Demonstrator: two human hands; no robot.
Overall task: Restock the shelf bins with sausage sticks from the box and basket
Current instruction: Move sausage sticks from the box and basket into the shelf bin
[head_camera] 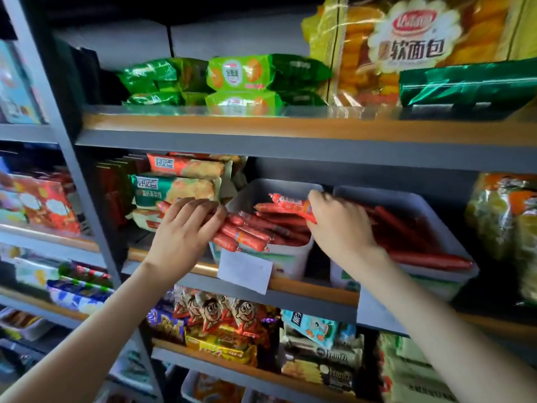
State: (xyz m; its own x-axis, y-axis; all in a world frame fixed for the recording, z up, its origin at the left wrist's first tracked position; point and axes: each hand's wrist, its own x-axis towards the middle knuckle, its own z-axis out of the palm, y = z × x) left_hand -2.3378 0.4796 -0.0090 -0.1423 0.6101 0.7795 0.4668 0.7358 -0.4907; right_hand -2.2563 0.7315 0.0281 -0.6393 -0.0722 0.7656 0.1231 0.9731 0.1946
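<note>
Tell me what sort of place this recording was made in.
Most likely a small grocery or convenience store aisle. Grey tiered shelving is packed with packaged snacks, plastic bins hold loose sausage sticks, and a paper tag hangs from the shelf edge.

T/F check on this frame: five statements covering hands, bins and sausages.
1. The left hand holds a bundle of sausage sticks at the front of the left bin. True.
2. The right hand has an empty grip. False: it holds a sausage stick above the left bin.
3. The right bin is empty. False: long sausage sticks lie in it.
4. A white label hangs at the front of the left bin. True.
5. Both bins sit on the top shelf. False: they sit one shelf below the green packets.
</note>
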